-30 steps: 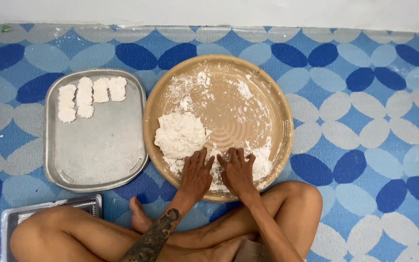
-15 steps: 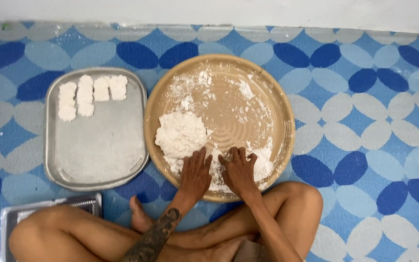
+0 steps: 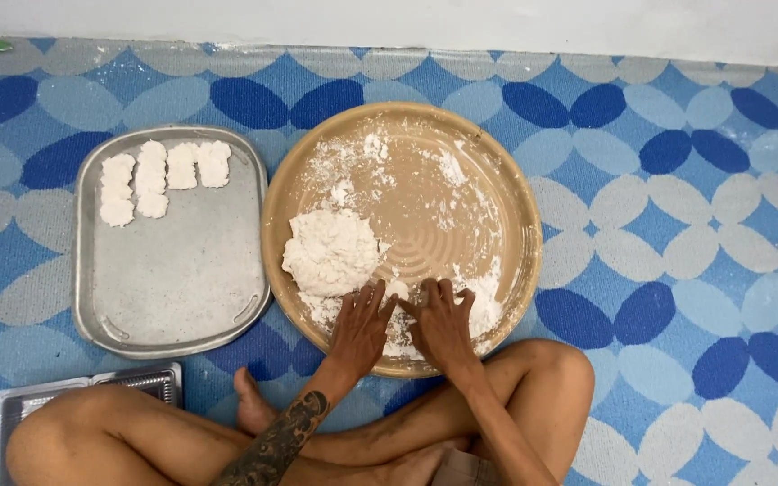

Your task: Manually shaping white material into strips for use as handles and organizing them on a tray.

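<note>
Dough [image 3: 330, 252] sits as a rough white mound in the left half of the round tan tray [image 3: 520, 234], with loose crumbs and flour [image 3: 483, 301] scattered along the near rim. The left hand [image 3: 359, 328] and the right hand [image 3: 443, 326] lie side by side at that near edge, both flat and open with fingers spread, palms pressing on a small portion of the white mix, gripping nothing. To do this well, I judge the palms should bear down evenly and sweep the stray crumbs inward so nothing spills over the rim onto the blue patterned mat [image 3: 677, 225]. To the left, the metal tray [image 3: 177, 288] holds shaped white pieces [image 3: 159, 175] at its far corner.
</note>
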